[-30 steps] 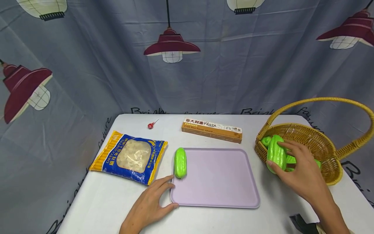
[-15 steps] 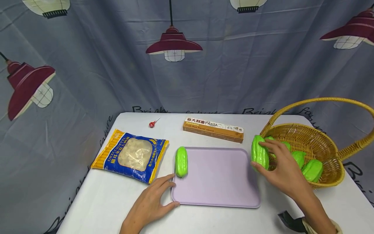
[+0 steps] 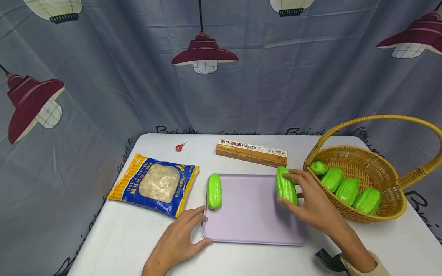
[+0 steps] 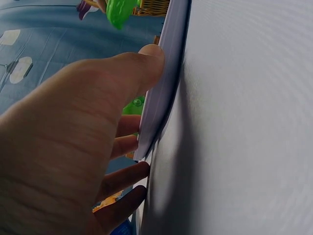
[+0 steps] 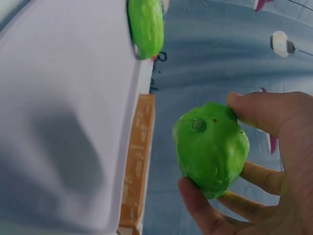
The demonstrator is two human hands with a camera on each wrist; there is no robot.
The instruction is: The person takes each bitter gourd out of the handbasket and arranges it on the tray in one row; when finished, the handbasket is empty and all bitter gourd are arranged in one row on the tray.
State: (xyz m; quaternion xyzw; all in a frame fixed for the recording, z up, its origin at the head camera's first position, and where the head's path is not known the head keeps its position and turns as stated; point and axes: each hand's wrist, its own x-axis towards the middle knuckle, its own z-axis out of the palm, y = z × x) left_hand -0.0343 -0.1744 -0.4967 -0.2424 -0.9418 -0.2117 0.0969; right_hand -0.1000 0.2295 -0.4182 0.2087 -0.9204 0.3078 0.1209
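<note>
My right hand [image 3: 310,205] grips a glossy green, ridged, gourd-like vegetable [image 3: 286,186] between thumb and fingers. In the head view it is over the right part of the lilac tray [image 3: 252,234]; the right wrist view shows its stem end [image 5: 199,125] and the tray surface apart from it. A similar green gourd [image 3: 214,191] lies lengthwise on the tray's left edge. At the tray's front left corner, my left hand [image 3: 177,239] rests with fingers extended, thumb touching the rim in the left wrist view.
A wicker basket [image 3: 390,182] with a tall handle stands at right, holding several more green gourds [image 3: 348,191]. A blue and yellow orecchiette bag [image 3: 155,184] lies left of the tray. Behind it are a pasta box [image 3: 251,152] and a red lollipop [image 3: 178,147].
My right hand has carried the green gourd leftward out of the basket to over the tray, uncovering the others inside. My left hand has stayed at the tray's corner.
</note>
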